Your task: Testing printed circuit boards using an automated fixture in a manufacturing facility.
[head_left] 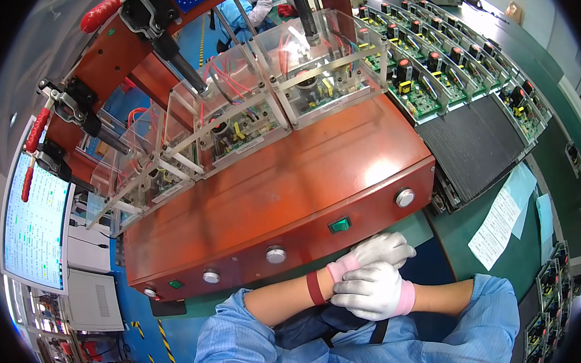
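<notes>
My two hands, in white gloves with pink cuffs, cross at the front of the red test fixture (291, 175). My left hand (385, 250) reaches rightward beside the fixture's front panel, its fingers loosely bent and holding nothing visible. Over the left wrist lies my right hand (367, 291), fingers curled around the wrist at the glove cuff. A dark red band (314, 288) circles my left forearm. Nearest the hands on the panel are a green rocker switch (340, 225) and a round silver button (275, 254). Clear covers (320, 70) stand over circuit boards (236, 137) on the fixture.
Red-handled toggle clamps (101, 14) rise at the left. Racked circuit boards (437, 71) and a black ribbed panel (469, 142) stand at the right, near paper sheets (495, 227). A lit monitor (36, 212) is far left. Another person's blue sleeve (233, 15) shows behind the fixture.
</notes>
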`<action>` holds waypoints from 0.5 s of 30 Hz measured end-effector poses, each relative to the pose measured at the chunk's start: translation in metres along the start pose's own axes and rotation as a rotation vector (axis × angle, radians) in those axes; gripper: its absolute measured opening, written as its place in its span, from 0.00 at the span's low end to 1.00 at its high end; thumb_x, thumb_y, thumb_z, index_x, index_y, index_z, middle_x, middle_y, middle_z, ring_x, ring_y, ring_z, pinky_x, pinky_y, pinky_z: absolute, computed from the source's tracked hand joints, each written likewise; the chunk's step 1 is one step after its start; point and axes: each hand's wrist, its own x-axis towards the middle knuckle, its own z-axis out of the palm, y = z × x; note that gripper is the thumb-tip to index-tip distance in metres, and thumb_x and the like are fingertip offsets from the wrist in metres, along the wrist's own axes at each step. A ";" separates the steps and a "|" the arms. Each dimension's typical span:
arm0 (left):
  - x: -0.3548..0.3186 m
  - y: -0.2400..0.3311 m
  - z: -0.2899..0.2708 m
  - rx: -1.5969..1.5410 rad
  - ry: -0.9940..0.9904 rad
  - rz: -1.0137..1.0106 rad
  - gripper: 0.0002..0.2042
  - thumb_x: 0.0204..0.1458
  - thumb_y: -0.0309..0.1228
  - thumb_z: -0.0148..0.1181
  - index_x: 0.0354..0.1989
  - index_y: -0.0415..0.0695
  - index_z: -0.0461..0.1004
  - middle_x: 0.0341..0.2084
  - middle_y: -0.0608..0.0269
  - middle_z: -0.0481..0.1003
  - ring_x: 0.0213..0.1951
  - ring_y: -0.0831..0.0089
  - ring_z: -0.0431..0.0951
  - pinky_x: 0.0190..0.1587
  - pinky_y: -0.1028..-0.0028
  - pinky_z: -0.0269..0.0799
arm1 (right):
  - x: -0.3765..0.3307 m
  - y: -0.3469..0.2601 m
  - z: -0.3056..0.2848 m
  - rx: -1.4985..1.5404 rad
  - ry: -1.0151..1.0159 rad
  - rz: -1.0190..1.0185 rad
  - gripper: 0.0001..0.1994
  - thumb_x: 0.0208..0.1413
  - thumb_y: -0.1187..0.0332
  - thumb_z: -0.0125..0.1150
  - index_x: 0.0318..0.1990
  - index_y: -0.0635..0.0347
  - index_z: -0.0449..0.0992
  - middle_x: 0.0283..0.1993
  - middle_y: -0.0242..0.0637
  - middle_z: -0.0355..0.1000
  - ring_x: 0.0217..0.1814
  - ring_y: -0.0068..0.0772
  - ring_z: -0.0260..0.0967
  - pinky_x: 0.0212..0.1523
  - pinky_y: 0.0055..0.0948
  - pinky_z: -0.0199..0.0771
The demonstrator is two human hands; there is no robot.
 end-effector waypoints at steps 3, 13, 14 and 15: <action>-0.001 -0.002 0.001 0.029 -0.024 -0.003 0.11 0.52 0.22 0.63 0.43 0.50 0.79 0.36 0.67 0.74 0.32 0.65 0.75 0.37 0.69 0.72 | 0.001 -0.002 0.000 0.013 0.009 0.004 0.15 0.59 0.64 0.56 0.51 0.53 0.82 0.53 0.38 0.77 0.50 0.39 0.76 0.51 0.35 0.74; -0.008 -0.015 0.014 0.102 -0.122 -0.009 0.11 0.52 0.23 0.63 0.42 0.50 0.79 0.34 0.67 0.74 0.30 0.66 0.74 0.37 0.70 0.72 | 0.000 -0.001 0.002 0.043 0.024 0.006 0.15 0.61 0.63 0.54 0.51 0.55 0.80 0.52 0.41 0.77 0.49 0.41 0.75 0.51 0.36 0.73; -0.008 -0.014 0.013 0.095 -0.109 -0.006 0.10 0.52 0.23 0.63 0.42 0.50 0.79 0.35 0.67 0.74 0.30 0.66 0.74 0.37 0.70 0.72 | 0.000 -0.001 0.003 0.042 0.023 0.007 0.15 0.61 0.63 0.54 0.51 0.55 0.80 0.52 0.41 0.77 0.49 0.41 0.75 0.51 0.35 0.73; -0.007 -0.012 0.012 0.088 -0.096 -0.002 0.10 0.52 0.23 0.63 0.42 0.50 0.79 0.35 0.67 0.74 0.30 0.66 0.74 0.37 0.70 0.72 | -0.001 -0.001 0.003 0.042 0.022 0.009 0.15 0.61 0.63 0.54 0.51 0.56 0.80 0.52 0.41 0.77 0.49 0.41 0.75 0.51 0.35 0.73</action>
